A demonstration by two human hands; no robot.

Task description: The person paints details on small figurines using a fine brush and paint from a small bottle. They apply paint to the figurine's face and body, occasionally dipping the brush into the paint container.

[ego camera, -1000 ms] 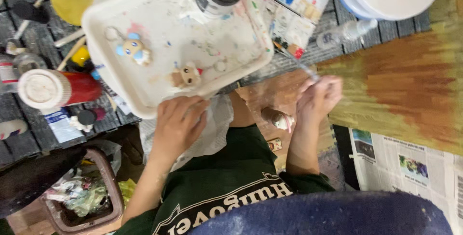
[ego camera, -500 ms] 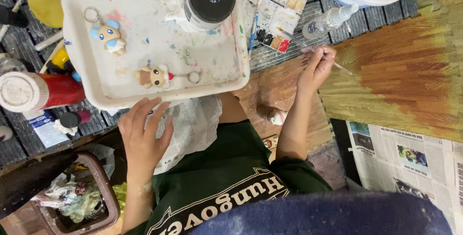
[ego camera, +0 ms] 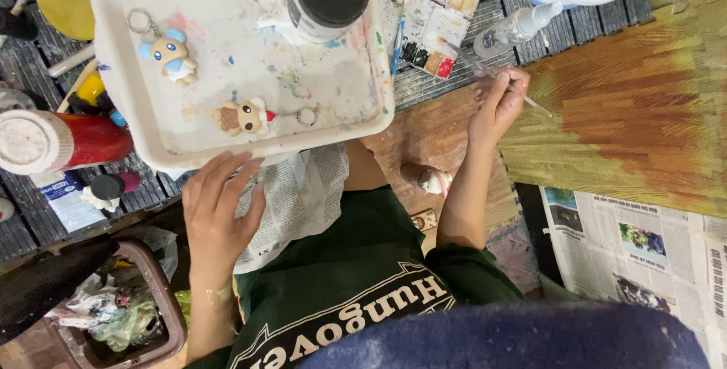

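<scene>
The white tray (ego camera: 106,104) has been shifted left in view. Beside its right edge the right hand (ego camera: 496,104) has been raised — fingers pinched on a thin paintbrush (ego camera: 530,100) over the brown-painted panel (ego camera: 628,112). Below the tray, the left hand (ego camera: 219,210) now lies released, fingers spread, on newspaper (ego camera: 303,195).

Right hand (ego camera: 496,104), with thin brush (ego camera: 522,96): raised from lap to watercolour palette (ego camera: 433,17). Left hand (ego camera: 219,210): fingers now spread flat on newspaper (ego camera: 299,195).
</scene>
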